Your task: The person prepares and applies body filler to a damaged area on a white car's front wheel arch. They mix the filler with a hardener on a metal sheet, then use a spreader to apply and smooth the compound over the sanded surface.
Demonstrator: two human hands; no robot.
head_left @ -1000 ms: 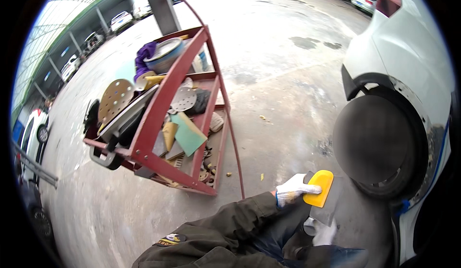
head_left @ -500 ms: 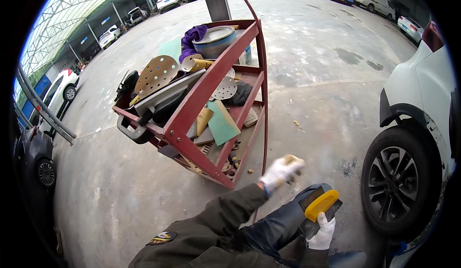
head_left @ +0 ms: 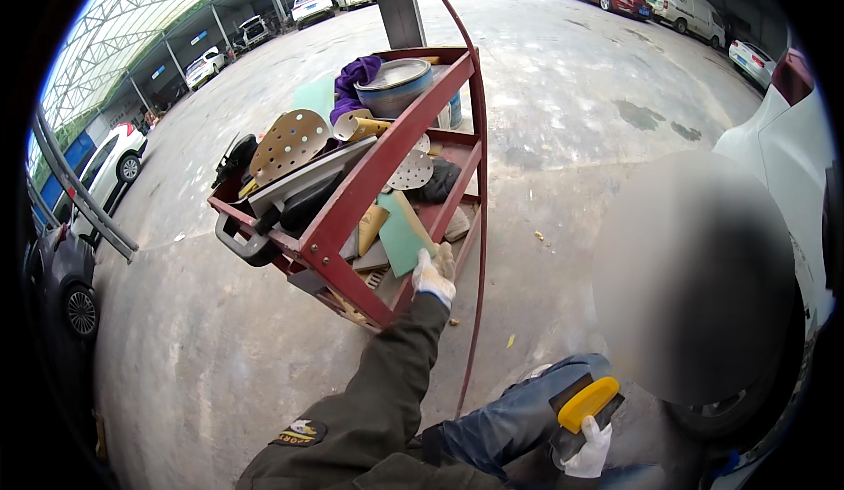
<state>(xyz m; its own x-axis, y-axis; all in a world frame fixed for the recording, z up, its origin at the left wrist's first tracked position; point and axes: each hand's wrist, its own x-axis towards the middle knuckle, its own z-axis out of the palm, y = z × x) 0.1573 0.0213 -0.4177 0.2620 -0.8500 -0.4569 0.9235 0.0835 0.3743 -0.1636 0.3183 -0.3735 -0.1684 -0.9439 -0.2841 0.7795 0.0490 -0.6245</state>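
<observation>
The gloved left hand (head_left: 434, 272) reaches into the red cart's (head_left: 369, 182) lower shelf, touching a green sanding sheet (head_left: 402, 237) among discs and clutter, grip unclear, while the gloved right hand (head_left: 587, 453) clutches a yellow-edged squeegee (head_left: 586, 405) over the knee beside the white car (head_left: 791, 147).

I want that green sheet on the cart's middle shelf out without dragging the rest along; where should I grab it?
Grip the green sheet at its lower free edge, coming from the cart's open front side where the left hand already is. It leans tilted among other sheets on the red cart, its upper part tucked behind a beige piece, so only the lower edge looks free to pinch.
</observation>
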